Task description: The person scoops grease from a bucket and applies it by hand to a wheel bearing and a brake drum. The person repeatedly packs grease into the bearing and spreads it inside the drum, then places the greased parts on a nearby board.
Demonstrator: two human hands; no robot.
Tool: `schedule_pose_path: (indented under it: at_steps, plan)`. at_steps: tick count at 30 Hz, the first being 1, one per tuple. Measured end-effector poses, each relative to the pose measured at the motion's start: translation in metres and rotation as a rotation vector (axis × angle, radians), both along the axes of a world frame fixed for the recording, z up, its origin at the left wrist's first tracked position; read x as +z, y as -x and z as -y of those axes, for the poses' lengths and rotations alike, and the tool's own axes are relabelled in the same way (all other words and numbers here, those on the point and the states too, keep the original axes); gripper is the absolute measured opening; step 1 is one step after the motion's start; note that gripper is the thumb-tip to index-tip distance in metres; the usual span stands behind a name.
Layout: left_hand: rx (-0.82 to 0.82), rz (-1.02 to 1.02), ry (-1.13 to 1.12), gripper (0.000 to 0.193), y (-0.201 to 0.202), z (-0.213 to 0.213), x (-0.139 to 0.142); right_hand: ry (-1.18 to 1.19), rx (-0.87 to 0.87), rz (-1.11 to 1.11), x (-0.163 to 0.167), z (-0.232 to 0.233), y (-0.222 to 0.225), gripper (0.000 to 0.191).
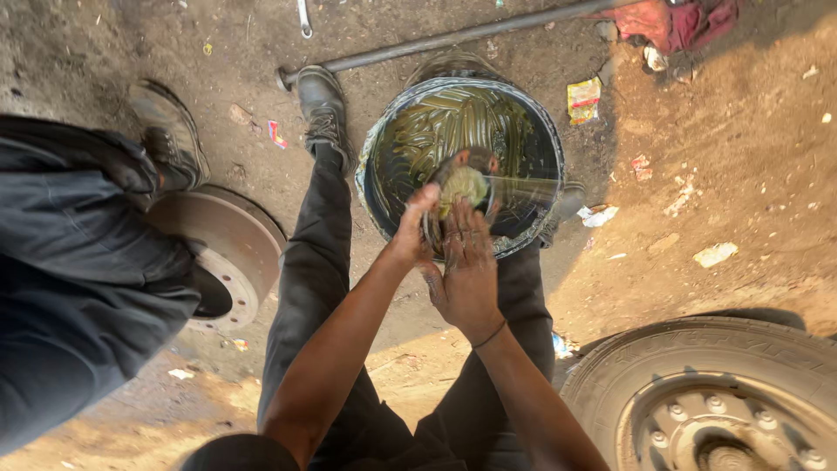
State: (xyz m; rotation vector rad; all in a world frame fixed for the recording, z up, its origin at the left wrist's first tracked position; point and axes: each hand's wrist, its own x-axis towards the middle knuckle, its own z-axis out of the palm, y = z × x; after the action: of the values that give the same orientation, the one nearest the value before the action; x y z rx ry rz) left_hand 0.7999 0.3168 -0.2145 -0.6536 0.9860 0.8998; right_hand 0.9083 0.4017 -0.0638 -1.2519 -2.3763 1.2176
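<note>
A round metal bucket (536, 131) with greenish grease smeared on its inside stands on the dirt between my feet. Over its near rim I hold a small round greasy part (462, 185), a bearing by its look, coated in yellow-green grease. My left hand (411, 231) grips its left side with thumb and fingers. My right hand (466, 270) lies flat against its lower side, fingers spread over it. Both hands are smeared with grease.
A brake drum (231, 253) lies on the ground at left, next to another person's dark trouser leg (78, 262) and shoe (170, 135). A truck wheel (706, 392) fills the lower right. A long steel bar (453, 37), a wrench (303, 17) and a red rag (671, 22) lie beyond.
</note>
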Motion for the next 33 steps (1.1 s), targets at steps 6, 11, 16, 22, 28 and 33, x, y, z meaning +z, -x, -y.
schedule_pose_path:
  at_steps: [6, 11, 16, 22, 28, 33]
  plan:
    - [-0.039, -0.335, -0.340, 0.109, -0.009, 0.012, 0.000, 0.079, 0.005, 0.020, 0.000, 0.012, -0.014, 0.061]
    - [0.103, -0.377, -0.325, 0.089, -0.019, -0.002, 0.005, 0.041, 0.006, 0.073, 0.009, 0.004, -0.019, 0.049]
    - [0.286, -0.001, -0.127, 0.064, -0.015, -0.019, 0.037, 0.104, -0.041, 0.015, 0.020, -0.004, -0.023, 0.032]
    - [0.275, 0.008, -0.186, 0.067, -0.014, -0.020, 0.060, 0.347, -0.216, 0.117, 0.044, -0.025, -0.043, 0.021]
    - [0.270, 0.093, -0.303, 0.075, -0.010, -0.011, 0.038, 0.091, -0.084, -0.068, 0.039, -0.042, -0.032, 0.053]
    - [0.173, -0.009, -0.178, 0.084, -0.013, -0.011, 0.023, 0.176, -0.127, -0.092, 0.036, -0.008, 0.010, 0.049]
